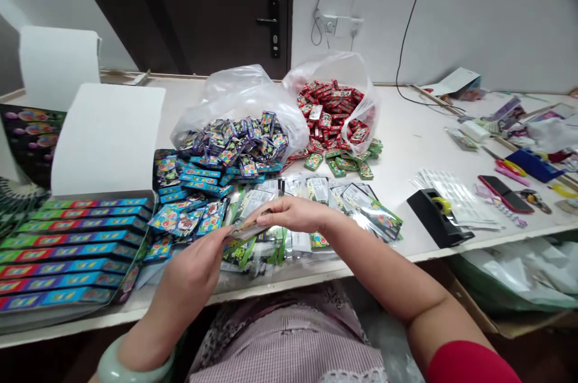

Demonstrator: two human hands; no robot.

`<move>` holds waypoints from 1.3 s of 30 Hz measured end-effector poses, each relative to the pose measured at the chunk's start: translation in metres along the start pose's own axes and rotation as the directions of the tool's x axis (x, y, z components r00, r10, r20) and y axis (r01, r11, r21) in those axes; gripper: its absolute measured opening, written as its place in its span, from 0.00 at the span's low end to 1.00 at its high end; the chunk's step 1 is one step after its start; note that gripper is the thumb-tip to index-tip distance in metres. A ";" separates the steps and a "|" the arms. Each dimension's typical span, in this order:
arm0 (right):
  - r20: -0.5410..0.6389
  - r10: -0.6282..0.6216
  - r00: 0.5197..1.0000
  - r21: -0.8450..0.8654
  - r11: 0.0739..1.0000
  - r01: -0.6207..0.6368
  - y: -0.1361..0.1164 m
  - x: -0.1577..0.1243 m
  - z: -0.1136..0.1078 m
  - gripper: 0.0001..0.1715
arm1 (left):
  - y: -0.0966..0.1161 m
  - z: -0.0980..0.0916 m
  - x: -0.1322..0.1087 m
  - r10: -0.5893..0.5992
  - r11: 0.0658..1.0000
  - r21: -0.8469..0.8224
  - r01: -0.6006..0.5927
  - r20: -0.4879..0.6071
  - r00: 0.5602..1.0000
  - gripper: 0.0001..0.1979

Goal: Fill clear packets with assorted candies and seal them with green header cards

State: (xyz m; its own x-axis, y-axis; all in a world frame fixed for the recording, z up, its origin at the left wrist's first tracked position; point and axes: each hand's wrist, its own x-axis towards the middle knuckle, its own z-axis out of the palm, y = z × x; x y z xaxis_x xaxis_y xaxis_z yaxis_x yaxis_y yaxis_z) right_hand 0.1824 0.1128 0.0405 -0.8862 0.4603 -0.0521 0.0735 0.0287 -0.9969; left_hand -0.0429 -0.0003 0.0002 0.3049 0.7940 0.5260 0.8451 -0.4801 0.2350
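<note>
My left hand and my right hand meet over the table's near edge, both closed on a small clear plastic packet held between them. Under and behind the hands lies a spread of similar printed clear packets. Loose blue small boxes lie just left of my hands. Behind them a clear bag of blue and purple boxes and a clear bag of red boxes stand open. A few green boxes lie by the red bag.
A display box filled with rows of long coloured packs sits at the left, its white lid up. A black tape dispenser, a phone, scissors and clutter lie to the right. A dark door stands behind the white table.
</note>
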 end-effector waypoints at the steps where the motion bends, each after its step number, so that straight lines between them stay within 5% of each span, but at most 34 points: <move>1: -0.050 -0.015 0.999 -0.075 0.997 0.012 -0.002 -0.002 0.003 0.11 | -0.001 0.002 0.000 -0.049 0.998 -0.048 0.049 -0.012 0.999 0.15; 3: -0.278 -0.143 0.950 -0.260 0.963 0.069 -0.003 -0.007 0.011 0.11 | -0.002 0.005 0.001 -0.231 0.959 -0.174 0.225 -0.015 0.973 0.15; 6: -0.630 -0.372 0.682 -0.410 0.905 0.115 0.006 -0.017 0.028 0.28 | 0.005 0.003 0.005 -0.575 0.734 -0.427 0.528 0.023 0.818 0.19; 7: -0.667 -0.352 0.657 -0.355 0.925 0.136 0.012 -0.020 0.034 0.36 | 0.009 0.003 0.007 -0.651 0.629 -0.518 0.580 0.057 0.757 0.20; 9: -0.593 -0.198 0.780 -0.113 0.980 0.163 0.026 -0.020 0.046 0.40 | 0.019 0.004 0.012 -0.718 0.428 -0.674 0.602 0.151 0.680 0.21; 11: -0.454 -0.066 0.889 0.114 0.985 0.131 0.037 -0.017 0.054 0.31 | 0.028 0.007 0.018 -0.717 0.225 -0.790 0.570 0.263 0.646 0.20; 14: -0.480 0.038 0.877 0.239 0.967 0.089 0.045 -0.010 0.058 0.24 | 0.038 0.017 0.022 -0.631 -0.169 -0.859 0.483 0.471 0.617 0.19; 16: -0.482 0.089 0.872 0.278 0.959 0.055 0.046 -0.009 0.059 0.23 | 0.041 0.025 0.019 -0.632 -0.320 -0.866 0.384 0.497 0.595 0.19; 19: -0.403 0.157 0.901 0.269 0.962 -0.047 0.052 -0.015 0.063 0.20 | 0.042 0.033 0.010 -0.714 -0.346 -0.896 0.278 0.444 0.542 0.18; 23: -0.374 0.228 0.899 0.254 0.957 -0.137 0.069 -0.029 0.076 0.18 | 0.039 0.035 0.000 -0.674 -0.383 -0.865 0.324 0.502 0.543 0.18; 29: -0.179 0.243 0.953 0.338 0.925 -0.172 0.075 -0.052 0.089 0.19 | 0.041 0.031 0.003 -0.754 -0.209 -0.929 0.304 0.351 0.555 0.16; 31: -0.317 0.172 0.933 0.281 0.956 -0.081 0.067 -0.057 0.083 0.23 | 0.048 0.031 0.000 -0.726 -0.166 -0.932 0.322 0.337 0.600 0.18; 35: -0.658 0.005 0.753 0.087 0.994 0.069 0.047 -0.058 0.065 0.36 | 0.056 0.025 -0.011 -0.610 -0.112 -0.928 0.355 0.346 0.713 0.26; 39: -0.633 -0.078 0.770 -0.046 0.997 0.063 0.037 -0.058 0.065 0.28 | 0.052 0.007 -0.018 -0.509 -0.043 -0.892 0.451 0.408 0.758 0.25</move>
State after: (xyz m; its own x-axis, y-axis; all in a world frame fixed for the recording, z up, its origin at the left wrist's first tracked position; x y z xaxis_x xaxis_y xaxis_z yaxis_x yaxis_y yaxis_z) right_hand 0.2068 0.0296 0.0028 -0.3986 0.9140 0.0752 0.0384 0.0986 -0.9944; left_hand -0.0014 -0.0365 -0.0025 -0.0204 0.9983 -0.0543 -0.2903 0.0461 0.9558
